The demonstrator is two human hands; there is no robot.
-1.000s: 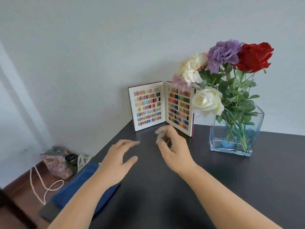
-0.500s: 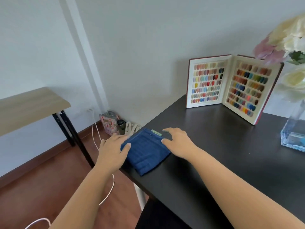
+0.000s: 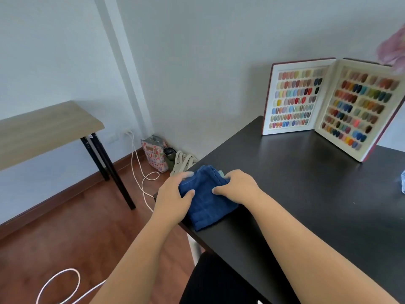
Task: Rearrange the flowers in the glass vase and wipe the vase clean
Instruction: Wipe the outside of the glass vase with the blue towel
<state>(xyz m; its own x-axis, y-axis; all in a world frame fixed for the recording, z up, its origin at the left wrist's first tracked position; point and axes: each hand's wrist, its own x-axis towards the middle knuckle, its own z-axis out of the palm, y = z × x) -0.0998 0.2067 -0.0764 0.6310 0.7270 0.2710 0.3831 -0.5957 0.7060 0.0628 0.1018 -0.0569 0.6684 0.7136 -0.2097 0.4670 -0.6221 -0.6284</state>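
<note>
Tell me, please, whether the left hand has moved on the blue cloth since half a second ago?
Yes: the left hand now grips the blue cloth at the table's corner.

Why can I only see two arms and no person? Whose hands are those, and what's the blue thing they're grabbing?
The camera sits on the person's head and looks down, so you see what they see: their own two arms, not their face. The left hand and the right hand are both gripping a folded blue cloth that lies at the corner of a black table. Farther back on the table stands an open book of little colour samples. At the far right edge you can just spot a bit of the glass vase and a blurry pink flower. Down on the floor are a patterned bag and a white cable. The cloth is probably for wiping the vase.
</note>
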